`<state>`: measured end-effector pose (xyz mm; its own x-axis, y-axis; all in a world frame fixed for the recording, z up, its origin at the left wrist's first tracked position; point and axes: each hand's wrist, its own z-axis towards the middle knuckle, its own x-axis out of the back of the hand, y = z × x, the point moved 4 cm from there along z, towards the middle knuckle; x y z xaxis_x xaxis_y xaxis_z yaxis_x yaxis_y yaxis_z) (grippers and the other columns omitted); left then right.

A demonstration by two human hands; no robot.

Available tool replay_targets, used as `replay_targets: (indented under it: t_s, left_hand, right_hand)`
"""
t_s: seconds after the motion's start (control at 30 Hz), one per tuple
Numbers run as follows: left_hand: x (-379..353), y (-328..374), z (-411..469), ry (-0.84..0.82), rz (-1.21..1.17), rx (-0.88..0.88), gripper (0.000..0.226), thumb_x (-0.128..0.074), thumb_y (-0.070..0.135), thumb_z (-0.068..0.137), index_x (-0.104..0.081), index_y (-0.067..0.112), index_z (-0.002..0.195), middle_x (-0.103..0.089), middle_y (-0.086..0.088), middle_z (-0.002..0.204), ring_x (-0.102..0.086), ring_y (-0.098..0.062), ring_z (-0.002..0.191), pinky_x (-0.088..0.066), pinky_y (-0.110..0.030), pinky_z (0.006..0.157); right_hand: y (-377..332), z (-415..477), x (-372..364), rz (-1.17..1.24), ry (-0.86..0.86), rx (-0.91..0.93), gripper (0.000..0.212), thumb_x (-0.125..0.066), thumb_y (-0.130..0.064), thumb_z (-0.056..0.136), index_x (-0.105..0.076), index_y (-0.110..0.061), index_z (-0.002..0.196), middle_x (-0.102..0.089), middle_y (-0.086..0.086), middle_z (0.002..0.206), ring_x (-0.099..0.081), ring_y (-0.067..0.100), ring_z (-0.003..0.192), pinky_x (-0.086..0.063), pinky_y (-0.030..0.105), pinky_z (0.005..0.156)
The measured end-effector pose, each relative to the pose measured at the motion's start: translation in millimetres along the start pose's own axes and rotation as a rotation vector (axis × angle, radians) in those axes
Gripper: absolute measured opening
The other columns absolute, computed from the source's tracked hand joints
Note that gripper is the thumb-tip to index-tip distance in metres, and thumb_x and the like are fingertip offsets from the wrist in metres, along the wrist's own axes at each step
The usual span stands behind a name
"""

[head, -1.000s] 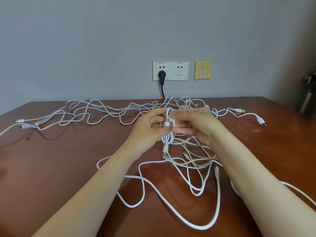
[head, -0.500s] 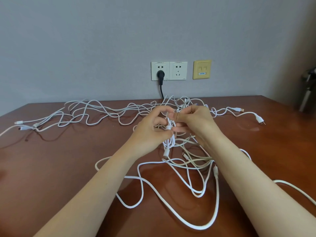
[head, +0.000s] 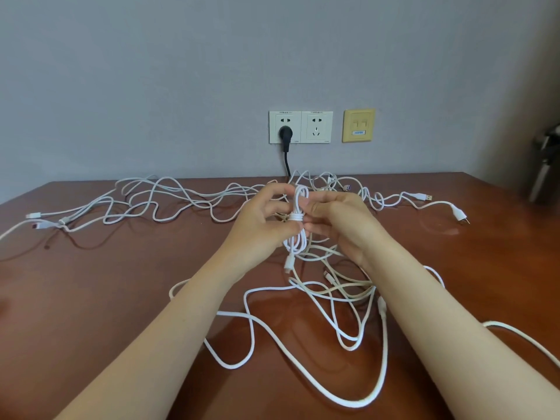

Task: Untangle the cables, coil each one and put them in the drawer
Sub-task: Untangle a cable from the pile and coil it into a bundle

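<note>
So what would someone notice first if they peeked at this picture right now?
Probably the two hands in the middle: the left hand and right hand pinch a small coiled white cable between them, above the table. Next, the messy loose cables sprawled over that brown table, near and far. Behind, a black plug sits in a wall socket.

Centred above brown wooden table (head: pixel 91 298): small coiled white cable bundle (head: pixel 297 219), upright, pinched between left hand (head: pixel 260 225) on its left and right hand (head: pixel 342 225) on its right.

On table below and in front of the bundle: loose tangle of white cables (head: pixel 333 294), partly under right forearm.

Behind hands, along rear edge, far left to right: second spread of white and grey cables (head: pixel 181 201).

On wall behind: white double socket plate (head: pixel 316 127), black plug (head: pixel 285 134) in left half; yellow square outlet plate (head: pixel 358 125) just right of it.
</note>
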<state>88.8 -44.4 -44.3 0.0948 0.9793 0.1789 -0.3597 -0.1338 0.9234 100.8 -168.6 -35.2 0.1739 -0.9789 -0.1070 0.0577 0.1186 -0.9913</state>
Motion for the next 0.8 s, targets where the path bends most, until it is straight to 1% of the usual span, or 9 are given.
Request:
replay_targets:
  t_s: [0.07,0.17,0.27,0.33,0.37,0.47,0.57,0.7,0.8]
  left_hand:
    - [-2.6,1.2,-1.4,-0.006,0.036,-0.027,0.044,-0.063,-0.004,0.080,-0.055,0.037,0.096,-0.069,-0.003,0.097,-0.065,-0.017,0.076,-0.051,-0.031,0.074]
    - [-3.2,4.2,-1.5,0.002,0.028,-0.052,0.043,-0.062,-0.003,0.081,-0.054,0.037,0.097,-0.070,-0.001,0.094,-0.065,-0.013,0.073,-0.050,-0.026,0.070]
    - [-1.4,2.4,0.9,0.039,-0.071,-0.009,0.041,-0.063,-0.003,0.082,-0.051,0.033,0.098,-0.071,0.000,0.093,-0.066,-0.020,0.080,-0.052,-0.035,0.076]
    - [-0.5,0.5,1.9,0.063,-0.127,0.022,0.040,-0.064,-0.003,0.082,-0.050,0.030,0.098,-0.070,-0.002,0.094,-0.067,-0.027,0.089,-0.053,-0.039,0.082]
    - [0.2,-0.5,2.3,0.075,-0.154,0.036,0.039,-0.064,-0.004,0.082,-0.050,0.028,0.098,-0.070,-0.002,0.093,-0.066,-0.028,0.091,-0.053,-0.040,0.083]
    - [2.4,-3.8,3.8,0.099,-0.174,0.055,0.035,-0.062,-0.005,0.082,-0.051,0.026,0.096,-0.071,0.003,0.085,-0.067,-0.028,0.091,-0.053,-0.041,0.084]
    - [1.2,-4.9,4.9,0.095,-0.111,0.053,0.033,-0.060,-0.003,0.084,-0.052,0.028,0.093,-0.071,0.008,0.080,-0.068,-0.021,0.087,-0.051,-0.043,0.087]
    - [0.4,-3.0,5.9,0.106,-0.076,0.025,0.026,-0.062,0.006,0.085,-0.053,0.029,0.091,-0.069,0.006,0.084,-0.064,-0.008,0.077,-0.050,-0.034,0.083]
    - [2.7,-0.5,6.1,0.144,-0.048,-0.008,0.019,-0.065,0.014,0.085,-0.054,0.029,0.089,-0.068,0.011,0.081,-0.062,0.006,0.067,-0.048,-0.017,0.066]
  right_hand:
    - [2.8,1.1,1.6,-0.009,0.033,0.005,0.006,-0.060,-0.005,0.088,-0.063,-0.006,0.083,-0.061,0.005,0.069,-0.060,0.004,0.053,-0.048,0.013,0.050]
    - [2.5,2.4,2.0,0.010,0.047,0.048,0.006,-0.062,-0.008,0.087,-0.064,-0.008,0.081,-0.063,0.003,0.065,-0.059,0.006,0.054,-0.047,0.013,0.050]
    - [-0.9,2.6,0.7,0.067,0.045,0.098,0.009,-0.062,-0.010,0.087,-0.065,-0.008,0.078,-0.060,-0.001,0.058,-0.055,0.005,0.051,-0.048,0.013,0.050]
    - [-2.9,2.5,-0.2,0.122,0.016,0.103,0.010,-0.059,-0.005,0.088,-0.064,-0.006,0.080,-0.060,-0.003,0.054,-0.055,0.004,0.050,-0.049,0.014,0.052]
    - [-3.4,2.4,-1.3,0.133,-0.004,0.102,0.010,-0.056,0.000,0.088,-0.064,-0.005,0.084,-0.062,-0.002,0.057,-0.058,0.006,0.052,-0.050,0.015,0.054]
    - [-3.6,1.2,-3.5,0.086,0.000,0.127,0.018,-0.052,0.009,0.087,-0.064,-0.005,0.090,-0.066,0.001,0.066,-0.062,0.009,0.056,-0.051,0.015,0.055]
    - [-3.8,-0.4,-3.1,-0.002,0.060,0.175,0.018,-0.056,0.007,0.086,-0.064,-0.009,0.086,-0.065,-0.006,0.059,-0.059,0.002,0.049,-0.045,0.013,0.048]
    - [-3.7,0.5,0.0,-0.095,0.117,0.254,0.018,-0.059,0.003,0.085,-0.065,-0.014,0.088,-0.065,-0.004,0.071,-0.060,-0.004,0.055,-0.044,0.009,0.053]
    - [-3.2,0.6,-2.1,-0.102,0.113,0.271,0.020,-0.060,0.003,0.085,-0.064,-0.016,0.086,-0.065,-0.003,0.073,-0.060,-0.004,0.056,-0.044,0.009,0.054]
